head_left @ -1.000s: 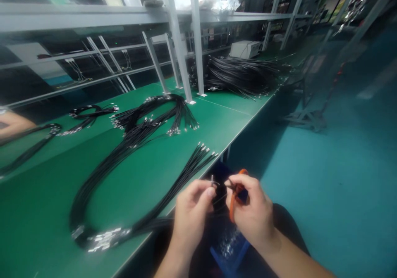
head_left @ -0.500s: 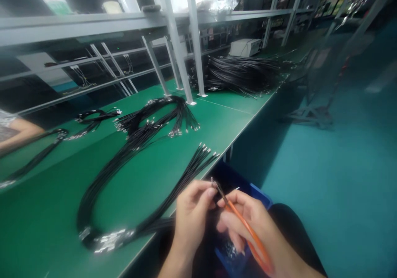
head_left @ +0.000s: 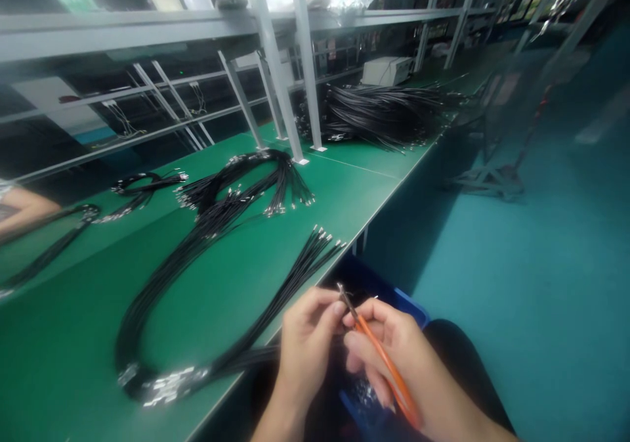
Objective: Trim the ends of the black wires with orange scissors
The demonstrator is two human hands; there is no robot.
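Note:
My right hand [head_left: 388, 343] is closed around orange-handled pliers or cutters [head_left: 384, 356]; the exact kind is not clear. The tool's dark metal jaws reach up and left to the fingertips of my left hand [head_left: 312, 330]. Thumb and index finger there are pinched on the end of a black cable, mostly hidden by the fingers. A bundle of black cables [head_left: 256, 330] with silvery tips runs along the table edge and passes behind my left hand. It curves round to a wrapped part [head_left: 172, 384] on the green tabletop [head_left: 63, 350].
Below my hands sits a blue bin [head_left: 411, 307] with small shiny bits inside. More cable bundles [head_left: 236, 199] lie further back, and a large cable pile [head_left: 378, 113] is near a white box [head_left: 386, 71]. Metal shelf posts [head_left: 278, 67] rise from the table. Another person's arm [head_left: 24, 205] rests at left.
The tool's jaws look closer together at the cable end than before. Both hands stay nearly in place; the view has shifted slightly.

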